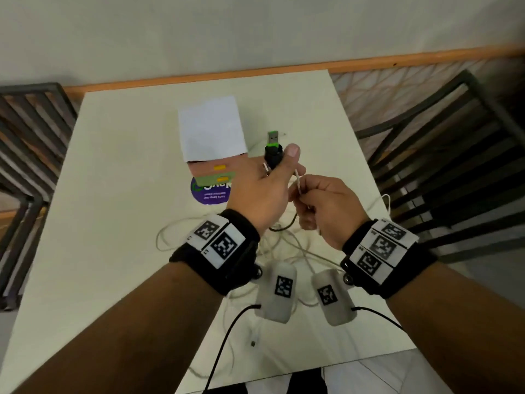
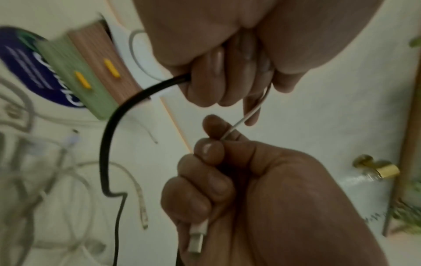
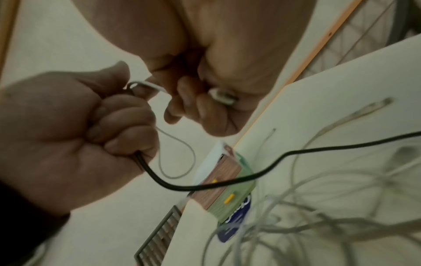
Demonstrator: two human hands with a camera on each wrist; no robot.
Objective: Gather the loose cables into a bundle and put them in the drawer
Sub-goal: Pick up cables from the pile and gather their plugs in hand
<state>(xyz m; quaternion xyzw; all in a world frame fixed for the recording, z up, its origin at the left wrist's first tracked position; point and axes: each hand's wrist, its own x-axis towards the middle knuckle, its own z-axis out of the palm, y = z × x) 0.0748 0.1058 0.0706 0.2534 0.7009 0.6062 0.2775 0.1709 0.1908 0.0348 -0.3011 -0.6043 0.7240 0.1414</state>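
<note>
My left hand (image 1: 264, 186) is raised over the table and grips a black cable (image 2: 104, 144) just below its green-collared USB plug (image 1: 273, 150), which points up. A thin white cable (image 2: 241, 118) runs from that same fist to my right hand (image 1: 324, 206), which is curled round it close beside the left. The cable's white plug (image 2: 196, 241) sticks out below the right fist. More white cables (image 1: 170, 224) lie tangled on the table under my wrists. The small drawer unit (image 1: 211, 129) stands behind, its green bottom drawer (image 1: 211, 180) jutting out past the pink one (image 1: 210, 166).
The white table (image 1: 113, 194) ends at a wall with a wooden skirting. Dark metal chairs stand at its left (image 1: 25, 143) and right (image 1: 454, 155). A purple round sticker (image 1: 211, 196) lies under the drawer unit. One white cable hangs over the near edge.
</note>
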